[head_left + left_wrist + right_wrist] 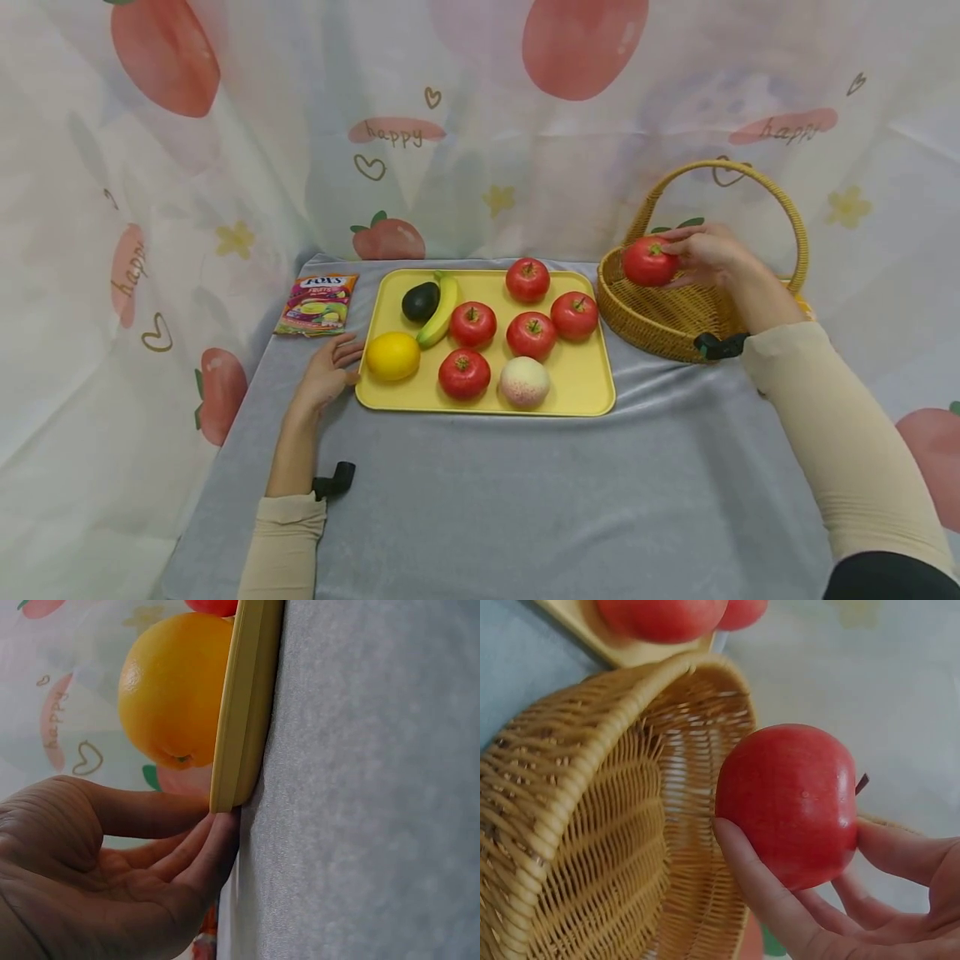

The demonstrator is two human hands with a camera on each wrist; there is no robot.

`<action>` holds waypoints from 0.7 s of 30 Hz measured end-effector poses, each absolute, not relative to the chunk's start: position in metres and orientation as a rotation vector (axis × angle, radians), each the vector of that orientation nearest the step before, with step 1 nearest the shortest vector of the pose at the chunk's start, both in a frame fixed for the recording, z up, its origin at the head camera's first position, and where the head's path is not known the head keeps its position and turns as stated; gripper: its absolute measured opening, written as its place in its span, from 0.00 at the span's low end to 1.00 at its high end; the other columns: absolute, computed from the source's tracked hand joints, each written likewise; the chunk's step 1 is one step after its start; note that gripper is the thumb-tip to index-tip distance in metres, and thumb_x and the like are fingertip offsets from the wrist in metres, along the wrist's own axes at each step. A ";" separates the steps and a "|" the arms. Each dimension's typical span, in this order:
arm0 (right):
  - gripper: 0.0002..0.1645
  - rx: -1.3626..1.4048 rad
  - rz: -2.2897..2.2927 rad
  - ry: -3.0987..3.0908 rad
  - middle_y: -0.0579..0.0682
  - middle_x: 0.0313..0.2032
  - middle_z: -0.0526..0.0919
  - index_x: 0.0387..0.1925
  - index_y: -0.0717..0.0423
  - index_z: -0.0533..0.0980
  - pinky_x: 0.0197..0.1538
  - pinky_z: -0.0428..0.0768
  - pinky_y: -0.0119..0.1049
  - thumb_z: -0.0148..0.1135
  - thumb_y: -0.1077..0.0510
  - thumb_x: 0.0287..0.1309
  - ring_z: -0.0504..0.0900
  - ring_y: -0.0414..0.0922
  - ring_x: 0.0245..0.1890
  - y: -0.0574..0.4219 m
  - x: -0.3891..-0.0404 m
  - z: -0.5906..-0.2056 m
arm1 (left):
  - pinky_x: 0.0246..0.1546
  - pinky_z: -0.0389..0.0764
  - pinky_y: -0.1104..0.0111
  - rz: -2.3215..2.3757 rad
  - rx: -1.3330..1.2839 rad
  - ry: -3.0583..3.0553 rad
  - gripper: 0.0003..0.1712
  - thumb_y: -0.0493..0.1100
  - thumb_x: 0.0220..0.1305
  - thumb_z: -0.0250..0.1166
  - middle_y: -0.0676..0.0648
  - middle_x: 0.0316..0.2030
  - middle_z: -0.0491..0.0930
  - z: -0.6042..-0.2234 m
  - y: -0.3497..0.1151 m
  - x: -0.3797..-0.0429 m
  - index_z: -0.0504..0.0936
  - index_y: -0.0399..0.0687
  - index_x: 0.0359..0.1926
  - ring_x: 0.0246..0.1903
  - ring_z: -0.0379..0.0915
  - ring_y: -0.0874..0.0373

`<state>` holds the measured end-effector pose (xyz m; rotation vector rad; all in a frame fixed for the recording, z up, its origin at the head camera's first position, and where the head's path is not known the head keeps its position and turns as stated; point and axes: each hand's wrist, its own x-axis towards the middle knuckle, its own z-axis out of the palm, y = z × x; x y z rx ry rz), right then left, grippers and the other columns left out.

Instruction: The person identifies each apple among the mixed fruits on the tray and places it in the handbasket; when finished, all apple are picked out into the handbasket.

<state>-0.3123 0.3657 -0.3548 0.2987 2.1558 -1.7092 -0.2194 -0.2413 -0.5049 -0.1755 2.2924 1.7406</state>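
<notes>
Right hand (701, 254): thumb and fingers curled round one red apple (648, 262), above the basket (637, 329) at the tabletop's (525, 500) far right corner; the handle (720, 164) arches up close by my hand. Left hand (330, 367): loosely open, my fingertips touching the left edge of the tray (577, 400). On the tray: five more apples (531, 335), peach (525, 382), banana (439, 312), avocado (420, 301); yellow fruit (393, 356) toward its near left corner. Candy bag (317, 305) just beyond my left hand.
</notes>
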 end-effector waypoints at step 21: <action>0.37 0.310 -1.563 2.224 0.64 0.68 0.67 0.81 0.64 0.50 0.65 0.71 0.68 0.49 0.60 0.79 0.76 0.57 0.63 0.399 -0.347 -0.389 | 0.72 0.67 0.48 1.750 -0.150 2.301 0.46 0.19 0.62 0.57 0.32 0.73 0.66 -0.504 -0.241 -0.219 0.54 0.36 0.80 0.73 0.64 0.41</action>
